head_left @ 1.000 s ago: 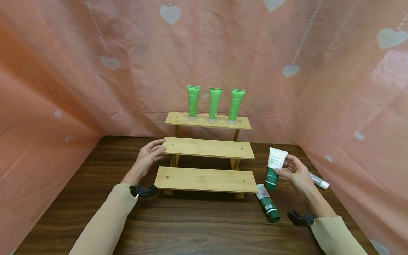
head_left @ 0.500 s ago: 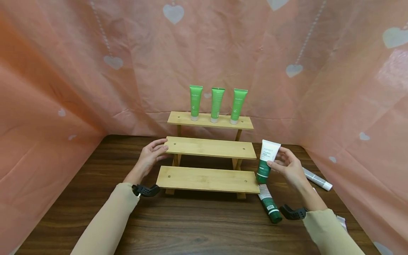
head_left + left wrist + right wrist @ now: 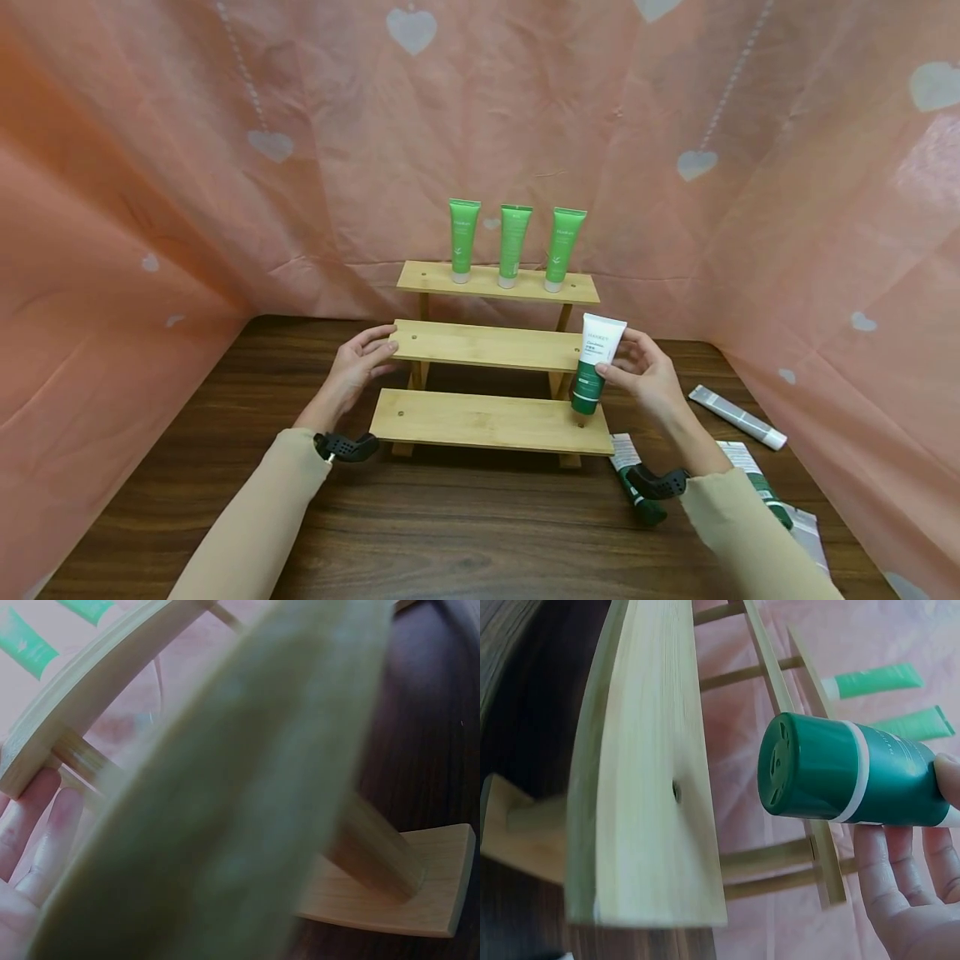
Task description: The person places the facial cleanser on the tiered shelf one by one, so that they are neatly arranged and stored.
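My right hand [image 3: 651, 382] pinches a white-and-green squeeze tube [image 3: 597, 350] between thumb and fingers, cap downward, in the head view. The tube hovers over the right end of the lowest tier of a wooden three-tier stand [image 3: 480, 418]. In the right wrist view its green cap [image 3: 780, 765] is apart from the plank. My left hand [image 3: 352, 371] grips the left end of the middle tier, and in the left wrist view its fingers [image 3: 56, 825] touch that plank's end. Three light-green tubes [image 3: 512, 242] stand upright on the top tier.
A white-and-green tube [image 3: 626, 454] lies right of the stand, partly behind my wrist strap. Farther right lie a grey-white tube [image 3: 737, 417], another white-and-green tube [image 3: 757, 479] and a pale tube [image 3: 808, 533], near the pink curtain [image 3: 847, 250].
My right hand has carried the white-and-green tube left and up, from beside the stand to over its lowest tier. The left hand keeps its grip on the middle tier.
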Action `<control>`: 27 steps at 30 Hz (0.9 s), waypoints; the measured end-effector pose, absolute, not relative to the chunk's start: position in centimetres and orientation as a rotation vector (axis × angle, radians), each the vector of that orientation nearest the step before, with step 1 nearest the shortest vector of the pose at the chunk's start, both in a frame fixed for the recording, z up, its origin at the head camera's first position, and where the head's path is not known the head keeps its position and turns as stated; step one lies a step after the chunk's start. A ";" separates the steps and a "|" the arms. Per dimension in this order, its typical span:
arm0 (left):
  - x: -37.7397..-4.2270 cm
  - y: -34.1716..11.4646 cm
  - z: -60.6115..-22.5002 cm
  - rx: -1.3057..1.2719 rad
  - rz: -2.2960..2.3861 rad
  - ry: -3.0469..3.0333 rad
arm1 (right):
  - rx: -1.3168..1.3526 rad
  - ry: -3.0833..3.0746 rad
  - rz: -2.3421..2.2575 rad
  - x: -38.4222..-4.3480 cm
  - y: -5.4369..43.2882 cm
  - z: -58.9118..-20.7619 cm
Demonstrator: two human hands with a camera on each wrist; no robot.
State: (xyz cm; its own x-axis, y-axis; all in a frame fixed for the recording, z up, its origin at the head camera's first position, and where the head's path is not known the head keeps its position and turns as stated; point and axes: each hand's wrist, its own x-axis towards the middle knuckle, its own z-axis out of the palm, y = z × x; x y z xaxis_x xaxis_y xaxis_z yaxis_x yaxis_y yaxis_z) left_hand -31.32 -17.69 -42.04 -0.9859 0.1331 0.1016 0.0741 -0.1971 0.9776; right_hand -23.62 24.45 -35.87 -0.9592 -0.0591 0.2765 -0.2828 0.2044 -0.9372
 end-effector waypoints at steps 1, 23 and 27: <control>-31.3 -17.7 -42.1 0.252 2.390 1.964 | 0.332 -2.280 1.863 -23.7 24.2 -35.9; -31.4 -17.4 -42.3 0.250 2.403 1.963 | 0.410 -2.145 2.045 -26.3 18.1 -35.0; -31.5 -17.5 -42.6 0.260 2.398 1.986 | 0.432 -2.123 2.044 -26.7 17.1 -34.6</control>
State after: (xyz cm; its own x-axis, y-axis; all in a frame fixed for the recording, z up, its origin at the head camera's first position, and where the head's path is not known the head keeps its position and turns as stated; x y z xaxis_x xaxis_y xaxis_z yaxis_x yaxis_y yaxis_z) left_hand -31.52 -17.51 -42.56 -0.9860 0.1187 0.1168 0.0926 -0.1920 0.9770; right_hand -26.67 17.07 -34.65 -0.9449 -0.0935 0.3137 -0.3170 0.0227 -0.9481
